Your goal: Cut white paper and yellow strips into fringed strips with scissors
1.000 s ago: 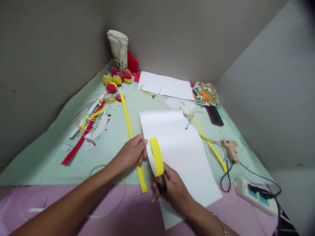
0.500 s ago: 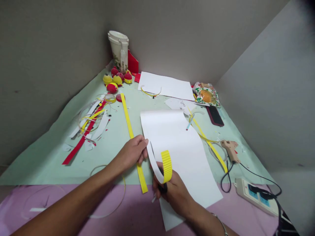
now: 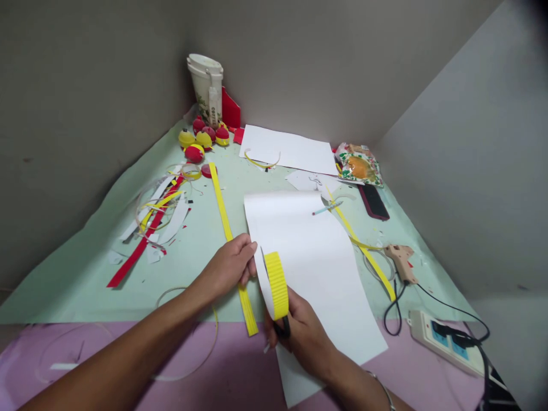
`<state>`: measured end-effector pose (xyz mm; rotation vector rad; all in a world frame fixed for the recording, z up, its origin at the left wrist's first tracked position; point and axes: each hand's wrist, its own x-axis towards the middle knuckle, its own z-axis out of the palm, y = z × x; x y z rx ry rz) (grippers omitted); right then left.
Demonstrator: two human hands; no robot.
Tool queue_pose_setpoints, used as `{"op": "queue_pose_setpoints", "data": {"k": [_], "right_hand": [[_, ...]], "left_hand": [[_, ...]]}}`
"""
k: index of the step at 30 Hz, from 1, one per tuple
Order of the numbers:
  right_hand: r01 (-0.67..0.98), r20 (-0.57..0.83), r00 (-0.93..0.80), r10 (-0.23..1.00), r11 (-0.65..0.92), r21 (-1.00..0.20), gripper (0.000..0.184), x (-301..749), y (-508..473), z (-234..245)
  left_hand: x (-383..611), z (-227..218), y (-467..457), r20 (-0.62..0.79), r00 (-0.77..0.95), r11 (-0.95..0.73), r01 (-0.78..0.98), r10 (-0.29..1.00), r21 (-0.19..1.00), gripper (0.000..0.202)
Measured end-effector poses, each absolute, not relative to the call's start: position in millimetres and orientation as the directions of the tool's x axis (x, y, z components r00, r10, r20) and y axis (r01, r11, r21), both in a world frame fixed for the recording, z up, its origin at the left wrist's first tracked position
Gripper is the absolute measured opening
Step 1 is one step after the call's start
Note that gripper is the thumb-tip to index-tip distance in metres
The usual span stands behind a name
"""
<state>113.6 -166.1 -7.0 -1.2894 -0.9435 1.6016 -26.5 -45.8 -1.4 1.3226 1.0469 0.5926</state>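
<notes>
A large sheet (image 3: 325, 274), white on top and yellow corrugated underneath, lies across the table. My left hand (image 3: 233, 260) is closed on its left edge, thumb on top. A slit runs along that edge, and the narrow strip (image 3: 277, 285) beside it curls up with its yellow ribbed side showing. My right hand (image 3: 306, 331) is closed round black-handled scissors (image 3: 282, 327) at the near end of the slit; the blades are hidden by the curl and fingers. A yellow corrugated strip (image 3: 220, 200) passes under my left hand. On the sheet rests a slim pale-blue pen or pencil (image 3: 327, 208).
Left are loose red, yellow and white strips (image 3: 158, 220); behind them, several red-and-yellow balls (image 3: 194, 153) and a lidded cup (image 3: 205, 85). Right are a phone (image 3: 374, 201), a glue gun (image 3: 402, 262) and a corded power strip (image 3: 445, 342). Another white sheet (image 3: 289, 148) lies behind.
The curled strip has swung left and lower, toward my left hand. The pen or pencil has turned to lie more crosswise on the sheet. Both hands stay nearly in place.
</notes>
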Motion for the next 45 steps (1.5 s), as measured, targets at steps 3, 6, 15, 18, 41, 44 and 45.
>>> {"op": "queue_pose_setpoints", "data": {"k": [3,6,15,18,41,44,45], "right_hand": [[-0.168,-0.349,-0.103,0.931,-0.362,-0.917,0.017,112.7,-166.0,-8.8],[-0.18,-0.356,-0.1,0.929,-0.368,-0.912,0.017,111.9,-166.5,-9.1],[-0.121,-0.343,-0.091,0.935,-0.352,-0.928,0.027,112.0,-166.7,-7.0],[-0.088,-0.332,-0.094,0.938,-0.34,-0.936,0.031,112.2,-166.0,-5.3],[-0.205,-0.39,-0.112,0.914,-0.406,-0.891,0.024,111.6,-164.8,-11.5],[-0.21,-0.389,-0.101,0.916,-0.402,-0.891,0.023,110.9,-165.2,-11.7],[-0.205,-0.382,-0.1,0.919,-0.395,-0.895,0.023,110.7,-165.4,-11.4]], "left_hand": [[-26.8,-2.7,-46.2,-0.286,0.443,0.22,0.195,0.85,0.956,0.026],[-26.3,-0.4,-46.5,-0.308,0.443,0.244,0.195,0.842,0.95,0.025],[-25.2,3.1,-46.2,-0.307,0.432,0.222,0.236,0.848,0.946,0.025],[-25.4,4.3,-46.1,-0.307,0.427,0.213,0.255,0.851,0.943,0.025],[-26.1,-0.6,-49.1,-0.314,0.434,0.251,0.197,0.845,0.948,0.029],[-25.9,-0.7,-47.5,-0.31,0.442,0.244,0.201,0.842,0.949,0.027],[-25.8,-0.5,-47.0,-0.304,0.442,0.236,0.202,0.844,0.95,0.027]]}}
